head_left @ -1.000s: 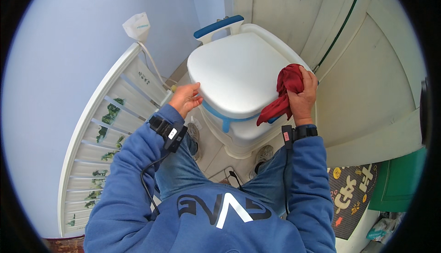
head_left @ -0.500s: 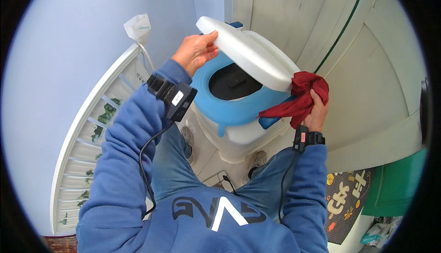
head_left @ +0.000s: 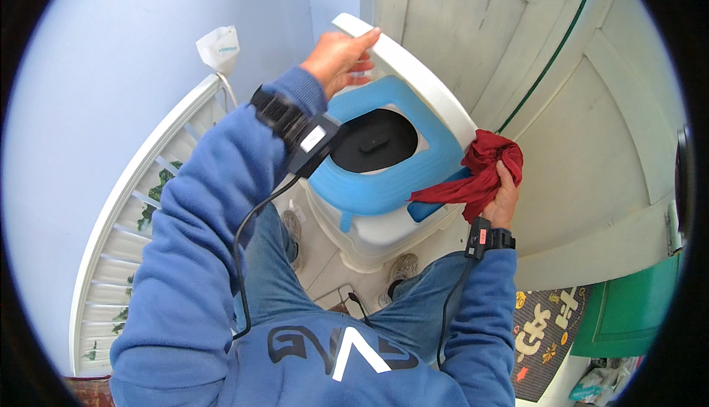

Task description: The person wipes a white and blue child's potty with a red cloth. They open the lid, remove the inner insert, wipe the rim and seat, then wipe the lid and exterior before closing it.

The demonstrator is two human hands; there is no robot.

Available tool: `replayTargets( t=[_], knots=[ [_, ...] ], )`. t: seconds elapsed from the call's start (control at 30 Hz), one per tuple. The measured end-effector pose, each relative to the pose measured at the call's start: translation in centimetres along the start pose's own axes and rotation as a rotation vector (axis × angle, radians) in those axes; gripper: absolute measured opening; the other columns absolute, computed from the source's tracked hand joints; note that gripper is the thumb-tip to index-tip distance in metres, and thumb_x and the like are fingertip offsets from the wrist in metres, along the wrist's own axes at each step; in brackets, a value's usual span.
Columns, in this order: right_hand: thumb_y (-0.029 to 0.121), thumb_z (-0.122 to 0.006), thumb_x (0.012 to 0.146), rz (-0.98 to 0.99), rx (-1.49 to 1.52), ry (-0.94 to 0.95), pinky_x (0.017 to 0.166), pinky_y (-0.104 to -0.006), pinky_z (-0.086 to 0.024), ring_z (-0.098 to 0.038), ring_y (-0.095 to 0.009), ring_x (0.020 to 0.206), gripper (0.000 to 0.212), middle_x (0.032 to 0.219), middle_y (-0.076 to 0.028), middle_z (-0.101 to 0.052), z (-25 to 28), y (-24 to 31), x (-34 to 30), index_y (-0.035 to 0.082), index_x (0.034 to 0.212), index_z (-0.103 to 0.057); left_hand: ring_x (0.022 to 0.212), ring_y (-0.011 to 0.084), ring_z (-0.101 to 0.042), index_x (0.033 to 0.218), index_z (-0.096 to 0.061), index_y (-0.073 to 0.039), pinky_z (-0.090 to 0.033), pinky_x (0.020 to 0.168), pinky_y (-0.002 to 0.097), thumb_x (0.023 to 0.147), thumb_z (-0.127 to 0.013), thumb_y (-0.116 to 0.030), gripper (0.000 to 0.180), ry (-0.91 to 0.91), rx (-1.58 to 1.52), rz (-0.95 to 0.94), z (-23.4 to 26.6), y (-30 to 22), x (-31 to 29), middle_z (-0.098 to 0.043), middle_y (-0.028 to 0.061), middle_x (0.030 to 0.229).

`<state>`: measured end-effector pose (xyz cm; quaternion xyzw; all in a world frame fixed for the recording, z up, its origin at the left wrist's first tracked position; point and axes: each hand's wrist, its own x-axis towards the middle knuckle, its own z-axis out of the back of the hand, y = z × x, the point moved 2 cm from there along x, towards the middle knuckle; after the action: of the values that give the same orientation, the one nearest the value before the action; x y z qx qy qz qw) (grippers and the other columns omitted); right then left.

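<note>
In front of me stands a portable commode toilet with a white base (head_left: 391,237) and a blue padded seat (head_left: 432,111). A dark inner cover (head_left: 365,159) with a small handle shows in the seat's opening. Its white lid (head_left: 425,74) is raised, tilted up toward the door. My left hand (head_left: 341,60) grips the lid's upper left edge, thumb along its rim. A crumpled red cloth (head_left: 484,170) is in my right hand (head_left: 504,199), beside the lid's right end. One tail of the cloth hangs over a blue armrest (head_left: 425,210).
A white-slatted radiator cover (head_left: 125,207) runs along the left wall, with a white packet (head_left: 218,49) and cable at its top. Pale door panels (head_left: 583,148) stand close on the right. A dark patterned mat (head_left: 546,333) and green cabinet (head_left: 624,318) lie lower right.
My left hand has moved up and right, tilting the lid more upright, so more of the blue seat shows. My right hand has shifted slightly downward with the red cloth.
</note>
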<state>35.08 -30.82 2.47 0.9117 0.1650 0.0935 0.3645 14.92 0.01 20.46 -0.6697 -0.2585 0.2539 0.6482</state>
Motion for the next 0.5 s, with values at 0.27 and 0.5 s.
replayTargets(
  t=[0.27,0.5],
  knots=[
    [0.003,-0.068,0.091,0.012,-0.080,0.042,0.099,-0.0437,-0.054,-0.064,-0.030,0.112,0.040,0.126,-0.013,-0.064,-0.2,0.0,0.0,0.002,0.129,-0.056,0.153,0.0442,-0.003,0.158,-0.021,-0.002,-0.017,0.107,0.0802,0.083,-0.067,-0.072,0.113,-0.051,0.094,0.415,9.4,13.9,-7.0,-0.008,0.0242,0.166],
    [0.006,-0.069,0.091,-0.036,-0.039,0.044,0.099,-0.0447,-0.055,-0.066,-0.030,0.111,0.039,0.124,-0.013,-0.066,-0.2,0.0,0.1,0.003,0.129,-0.057,0.152,0.0465,-0.005,0.160,-0.017,-0.005,-0.013,0.107,0.0812,0.085,-0.065,-0.072,0.110,-0.079,-0.191,0.463,9.2,20.4,-9.4,-0.009,0.0224,0.166]
  ],
)
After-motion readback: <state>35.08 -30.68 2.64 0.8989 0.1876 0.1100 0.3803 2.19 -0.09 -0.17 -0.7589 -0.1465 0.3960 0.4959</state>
